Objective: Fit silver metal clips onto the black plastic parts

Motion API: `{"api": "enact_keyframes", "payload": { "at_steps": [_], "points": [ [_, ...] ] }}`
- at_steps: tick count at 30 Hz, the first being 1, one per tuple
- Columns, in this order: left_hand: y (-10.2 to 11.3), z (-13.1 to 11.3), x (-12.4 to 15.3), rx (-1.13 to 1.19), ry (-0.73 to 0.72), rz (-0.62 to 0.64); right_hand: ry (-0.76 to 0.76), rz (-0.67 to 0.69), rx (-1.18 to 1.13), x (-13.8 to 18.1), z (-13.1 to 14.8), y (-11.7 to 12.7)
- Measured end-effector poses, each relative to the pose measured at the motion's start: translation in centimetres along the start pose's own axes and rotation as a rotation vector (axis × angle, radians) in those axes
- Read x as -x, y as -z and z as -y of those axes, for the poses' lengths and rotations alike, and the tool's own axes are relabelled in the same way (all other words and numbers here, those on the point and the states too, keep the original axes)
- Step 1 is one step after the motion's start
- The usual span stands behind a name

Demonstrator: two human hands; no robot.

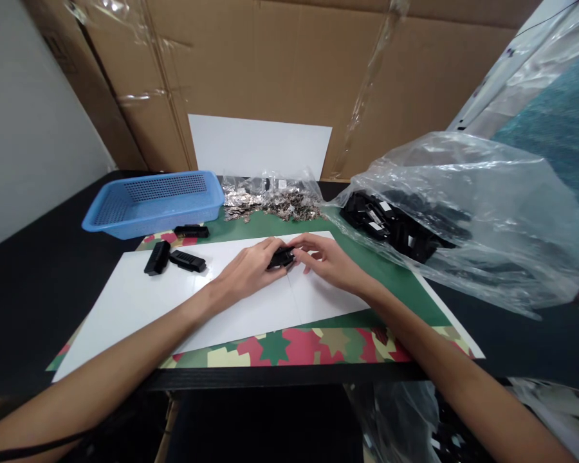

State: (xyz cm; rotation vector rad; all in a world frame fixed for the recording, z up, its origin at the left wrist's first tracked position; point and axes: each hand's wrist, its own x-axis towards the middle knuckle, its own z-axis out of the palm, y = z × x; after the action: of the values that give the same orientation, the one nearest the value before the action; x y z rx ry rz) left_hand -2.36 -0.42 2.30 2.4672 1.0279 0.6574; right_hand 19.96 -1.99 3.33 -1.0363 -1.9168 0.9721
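Over the white sheet [251, 308], my left hand [251, 267] is closed around a black plastic part [280, 257]. My right hand [325, 260] meets it from the other side, thumb and fingers pinched at the part's right end. Whether a small piece sits in that pinch is too fine to make out. To the left lie several similar black plastic pieces: one standing block [157, 258], a ribbed one [188, 260] and another near the basket [192, 231].
A blue plastic basket [154, 222] stands at the back left. Behind my hands, small metal pieces [292, 204] spill from clear bags. At right, a large clear plastic bag [506, 225] holds black parts [390, 225]. Cardboard [270, 64] walls the back of the black table [14, 308].
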Motion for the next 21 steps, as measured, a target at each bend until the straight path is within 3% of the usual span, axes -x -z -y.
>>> {"api": "enact_keyframes", "payload": {
  "at_steps": [9,21],
  "points": [
    [0.00,-0.13,-0.06,-0.003,0.009,0.016,-0.003,-0.087,0.006,-0.08,-0.83,-0.98],
    [-0.04,-0.27,-0.01,-0.018,0.002,0.016,-0.026,-0.092,-0.010,-0.16,-0.06,-0.18]
  ]
}}
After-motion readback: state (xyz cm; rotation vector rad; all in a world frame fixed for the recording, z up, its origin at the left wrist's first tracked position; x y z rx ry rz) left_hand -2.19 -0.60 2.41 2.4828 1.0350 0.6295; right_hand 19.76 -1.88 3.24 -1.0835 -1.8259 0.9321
